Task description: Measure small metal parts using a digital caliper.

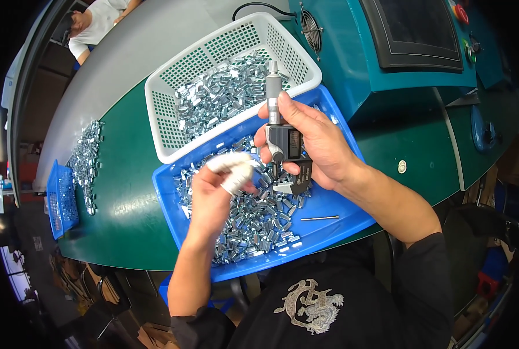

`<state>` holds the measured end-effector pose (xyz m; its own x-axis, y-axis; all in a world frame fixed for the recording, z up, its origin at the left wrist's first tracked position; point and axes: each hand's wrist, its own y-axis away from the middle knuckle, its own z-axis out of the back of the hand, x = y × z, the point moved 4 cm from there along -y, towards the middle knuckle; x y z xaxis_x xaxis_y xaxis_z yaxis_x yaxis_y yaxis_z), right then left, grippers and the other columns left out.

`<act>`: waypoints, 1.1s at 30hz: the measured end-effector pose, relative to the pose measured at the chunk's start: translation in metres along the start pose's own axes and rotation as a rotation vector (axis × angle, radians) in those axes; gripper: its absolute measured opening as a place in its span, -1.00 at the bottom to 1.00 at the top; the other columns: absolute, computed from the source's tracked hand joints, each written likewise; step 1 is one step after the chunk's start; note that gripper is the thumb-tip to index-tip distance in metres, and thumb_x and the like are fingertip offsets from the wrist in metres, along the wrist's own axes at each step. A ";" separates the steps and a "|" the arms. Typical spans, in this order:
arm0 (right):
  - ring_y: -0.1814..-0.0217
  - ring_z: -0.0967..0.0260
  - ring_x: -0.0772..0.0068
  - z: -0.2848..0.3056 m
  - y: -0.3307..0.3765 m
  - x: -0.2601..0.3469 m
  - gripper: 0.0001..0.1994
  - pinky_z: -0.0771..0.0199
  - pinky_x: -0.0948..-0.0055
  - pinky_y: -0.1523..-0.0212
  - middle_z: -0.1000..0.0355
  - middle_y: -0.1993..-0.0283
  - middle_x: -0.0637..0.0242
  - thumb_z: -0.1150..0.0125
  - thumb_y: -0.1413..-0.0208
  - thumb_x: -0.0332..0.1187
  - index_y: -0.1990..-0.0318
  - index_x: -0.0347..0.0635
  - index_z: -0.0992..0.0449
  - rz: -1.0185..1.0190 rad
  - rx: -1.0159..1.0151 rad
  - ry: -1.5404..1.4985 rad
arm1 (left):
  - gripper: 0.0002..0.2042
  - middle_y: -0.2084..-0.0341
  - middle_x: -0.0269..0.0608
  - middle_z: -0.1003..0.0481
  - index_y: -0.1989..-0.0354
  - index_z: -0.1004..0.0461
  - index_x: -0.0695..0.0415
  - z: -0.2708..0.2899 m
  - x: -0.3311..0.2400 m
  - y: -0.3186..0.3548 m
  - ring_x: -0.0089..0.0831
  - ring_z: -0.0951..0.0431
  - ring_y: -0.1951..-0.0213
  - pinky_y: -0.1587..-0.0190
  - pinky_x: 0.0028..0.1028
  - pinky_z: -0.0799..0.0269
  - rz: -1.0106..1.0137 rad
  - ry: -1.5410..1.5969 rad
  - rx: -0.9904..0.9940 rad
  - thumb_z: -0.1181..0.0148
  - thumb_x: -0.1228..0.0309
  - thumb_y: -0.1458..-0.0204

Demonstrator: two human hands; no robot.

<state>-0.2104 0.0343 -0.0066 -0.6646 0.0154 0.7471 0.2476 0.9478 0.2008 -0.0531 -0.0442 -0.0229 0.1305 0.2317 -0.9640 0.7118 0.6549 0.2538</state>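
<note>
My right hand [328, 146] is wrapped round a digital micrometer [294, 143], thumb on its upright grey barrel. The micrometer's dark frame curves downward, with its gap facing left. My left hand [210, 198] is just left of it, with white coverings on the thumb and forefinger. Those fingers are closed together near the gap, and I cannot make out what is between them. Beneath both hands, a blue tray [335, 235] holds many small silvery metal pieces [253, 224]. A thin metal rod [320, 218] lies inside it, towards the right.
A white perforated basket [155, 125] with similar metal pieces rests against the tray's far side. More pieces [88, 160] lie on the green table [126, 215], beside a small blue basket [55, 195]. A teal machine [344, 64] stands far right. Another person [99, 20] is far left.
</note>
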 end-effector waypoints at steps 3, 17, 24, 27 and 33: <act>0.44 -0.46 0.51 0.001 -0.001 0.001 -0.55 -0.27 0.69 0.77 -0.44 0.37 0.18 0.23 -0.29 0.00 0.05 -0.26 -0.31 -0.009 -0.038 0.002 | -0.78 0.38 -0.22 -0.53 0.13 -0.49 0.27 0.013 -0.027 -0.011 -0.56 -0.52 0.40 0.31 -0.55 -0.49 -0.232 0.086 -0.290 -0.17 0.46 -0.07; 0.40 -0.46 0.46 0.002 -0.001 0.000 -0.60 -0.27 0.68 0.75 -0.44 0.34 0.22 0.23 -0.29 -0.02 0.02 -0.18 -0.27 -0.020 -0.058 0.019 | -0.74 0.35 -0.10 -0.45 0.23 -0.55 0.15 -0.005 0.013 -0.007 -0.12 -0.47 0.28 0.23 -0.24 -0.41 -0.400 -1.284 -0.126 -0.28 0.46 0.17; 0.39 -0.46 0.47 0.004 -0.001 0.002 -0.59 -0.27 0.67 0.75 -0.44 0.34 0.21 0.23 -0.29 -0.01 0.01 -0.18 -0.27 -0.017 -0.077 0.031 | -0.80 0.51 -0.11 -0.45 0.27 -0.55 0.16 0.002 0.008 -0.010 -0.14 -0.46 0.38 0.32 -0.27 -0.37 -0.401 -1.070 -0.130 -0.22 0.53 0.14; 0.39 -0.47 0.47 0.003 0.000 0.002 -0.59 -0.27 0.68 0.74 -0.44 0.33 0.21 0.22 -0.29 -0.01 0.01 -0.18 -0.27 -0.018 -0.074 0.033 | -0.77 0.50 -0.10 -0.46 0.28 -0.54 0.18 -0.005 0.007 -0.007 -0.11 -0.44 0.37 0.26 -0.24 -0.36 -0.473 -1.209 -0.098 -0.23 0.58 0.20; 0.39 -0.47 0.47 0.001 -0.002 0.000 -0.58 -0.27 0.67 0.74 -0.44 0.33 0.21 0.22 -0.29 -0.01 0.01 -0.19 -0.26 -0.015 -0.067 0.032 | -0.76 0.43 -0.07 -0.48 0.28 -0.53 0.19 0.007 0.013 -0.011 -0.05 -0.45 0.35 0.23 -0.23 -0.37 -0.498 -1.270 -0.106 -0.23 0.58 0.22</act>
<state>-0.2114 0.0330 -0.0074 -0.6463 -0.0099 0.7630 0.2854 0.9242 0.2537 -0.0549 -0.0534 -0.0391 0.4571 -0.8184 -0.3483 0.8209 0.5389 -0.1891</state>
